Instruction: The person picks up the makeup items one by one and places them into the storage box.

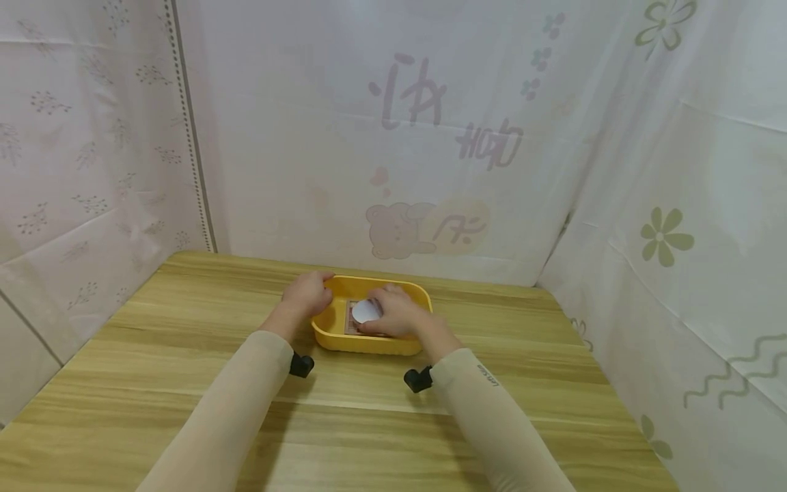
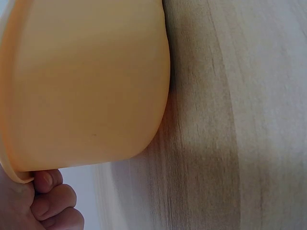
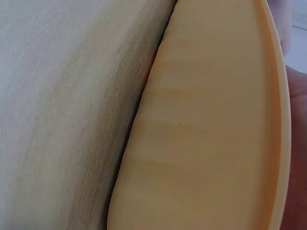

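Note:
A yellow oblong plastic basin stands on the wooden table. My left hand grips its left end by the rim; in the left wrist view curled fingers sit just under the rim's edge. Inside the basin, my right hand holds a white round-faced object between thumb and fingers. Beneath that object lies a flat brown patterned piece, partly covered. What the white object is cannot be made out. In the right wrist view the basin's ribbed wall hides most of the hand.
The wood-grain table reaches back to a pale printed curtain, with further curtains on both sides. A small black device sits at the left wrist and another black device at the right wrist.

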A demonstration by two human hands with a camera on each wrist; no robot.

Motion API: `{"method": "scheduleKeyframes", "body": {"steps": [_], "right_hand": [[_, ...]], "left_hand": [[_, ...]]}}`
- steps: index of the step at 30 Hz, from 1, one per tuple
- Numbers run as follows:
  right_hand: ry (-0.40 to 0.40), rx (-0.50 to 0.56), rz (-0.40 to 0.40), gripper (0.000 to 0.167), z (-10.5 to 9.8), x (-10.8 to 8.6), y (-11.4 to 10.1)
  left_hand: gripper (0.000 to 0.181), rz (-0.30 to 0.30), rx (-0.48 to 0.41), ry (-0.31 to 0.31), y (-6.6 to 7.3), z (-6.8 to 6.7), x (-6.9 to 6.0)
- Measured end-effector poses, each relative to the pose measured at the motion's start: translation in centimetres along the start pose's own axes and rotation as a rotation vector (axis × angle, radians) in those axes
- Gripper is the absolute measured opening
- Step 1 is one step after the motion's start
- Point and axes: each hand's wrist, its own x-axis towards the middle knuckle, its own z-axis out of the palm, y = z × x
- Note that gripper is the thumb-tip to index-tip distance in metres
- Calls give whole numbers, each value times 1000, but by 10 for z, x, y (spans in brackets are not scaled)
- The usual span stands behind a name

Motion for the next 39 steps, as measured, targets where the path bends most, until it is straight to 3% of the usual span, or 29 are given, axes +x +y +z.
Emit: {"method": "scheduleKeyframes", "body": {"steps": [14, 23, 39], "right_hand": [[-13, -48, -10, 71, 6, 6, -5], [-4, 5, 27, 72, 6, 5, -2], [10, 2, 19, 68, 2, -2, 5]], "left_hand": [[62, -12, -13, -9, -2, 3, 3], [63, -11, -4, -4, -1, 3, 3], [62, 1, -23, -1, 4, -3, -6]]}}
